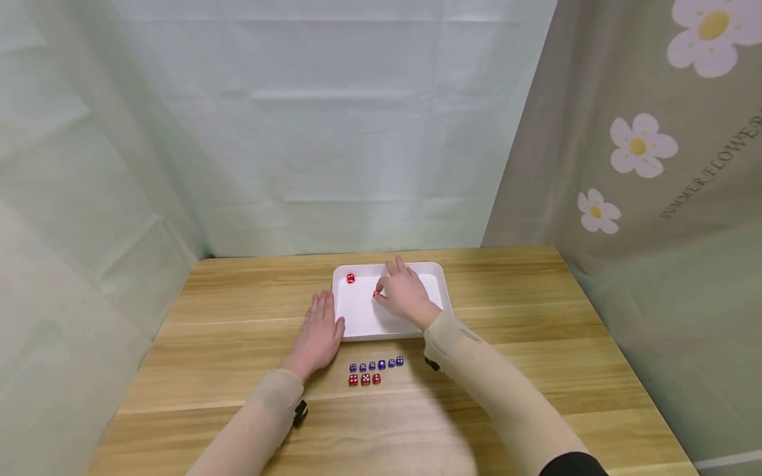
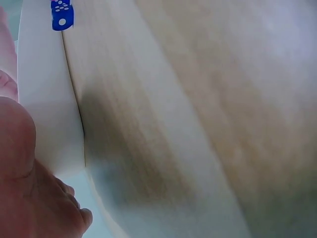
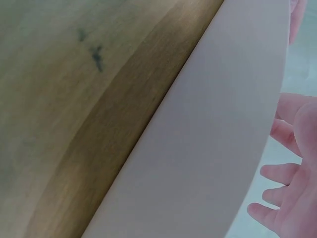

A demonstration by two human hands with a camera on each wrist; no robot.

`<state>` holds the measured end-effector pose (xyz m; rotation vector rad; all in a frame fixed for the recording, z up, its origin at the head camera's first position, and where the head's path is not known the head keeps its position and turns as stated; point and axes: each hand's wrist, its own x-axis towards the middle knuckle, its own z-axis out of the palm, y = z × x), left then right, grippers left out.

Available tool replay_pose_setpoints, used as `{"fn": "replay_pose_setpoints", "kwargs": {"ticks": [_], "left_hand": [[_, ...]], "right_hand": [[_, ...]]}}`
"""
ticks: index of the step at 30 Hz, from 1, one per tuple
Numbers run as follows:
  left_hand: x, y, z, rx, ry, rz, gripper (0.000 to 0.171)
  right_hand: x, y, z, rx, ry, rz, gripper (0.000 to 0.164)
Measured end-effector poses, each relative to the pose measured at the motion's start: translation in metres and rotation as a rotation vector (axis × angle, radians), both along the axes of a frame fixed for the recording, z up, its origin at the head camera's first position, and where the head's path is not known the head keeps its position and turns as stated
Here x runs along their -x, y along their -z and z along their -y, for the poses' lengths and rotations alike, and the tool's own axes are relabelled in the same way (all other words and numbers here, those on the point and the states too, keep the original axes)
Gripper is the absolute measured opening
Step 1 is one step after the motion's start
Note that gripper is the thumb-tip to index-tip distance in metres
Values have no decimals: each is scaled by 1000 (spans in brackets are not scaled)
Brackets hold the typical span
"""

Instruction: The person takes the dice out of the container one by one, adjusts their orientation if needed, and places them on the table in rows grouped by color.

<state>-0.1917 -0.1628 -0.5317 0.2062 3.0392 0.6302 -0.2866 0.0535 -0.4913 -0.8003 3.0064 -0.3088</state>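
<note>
Over the white tray [image 1: 381, 330], my right hand [image 1: 406, 293] pinches a red die [image 1: 376, 293] between thumb and index finger, the other fingers spread. Another red die [image 1: 350, 278] lies in the tray's far left corner. My left hand [image 1: 318, 330] lies flat on the table with straight fingers, its thumb at the tray's left edge. In the left wrist view, the left hand [image 2: 29, 183] shows beside the tray wall [image 2: 52, 109]. The right wrist view shows the right hand [image 3: 297, 168] past the tray's side [image 3: 198, 119]; the pinched die is hidden there.
In front of the tray, a row of several blue dice [image 1: 381, 365] sits on the wooden table [image 1: 238, 344]. Nearer me is a shorter row of three red dice [image 1: 366, 379]. Pale curtains [image 1: 333, 132] rise behind the table, and a flower-print curtain [image 1: 595, 132] hangs at the right.
</note>
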Motion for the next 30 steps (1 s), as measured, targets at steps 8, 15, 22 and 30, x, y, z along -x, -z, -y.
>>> {"fn": "replay_pose_setpoints", "kwargs": {"ticks": [8,15,22,30], "left_hand": [[0,-1,-2,5,-1,16,72],[1,0,-2,1,2,5,72],[0,0,-1,-7,-4,0,72],[0,4,-1,-1,-3,20,72]], "right_hand": [[-12,-5,-14,40,-42,-13,17],[-26,-10,-24,114,-86,-32,12],[-42,-13,-31,151,-149,-70,13],[-74,-10,-41,209,-253,-110,11]]}}
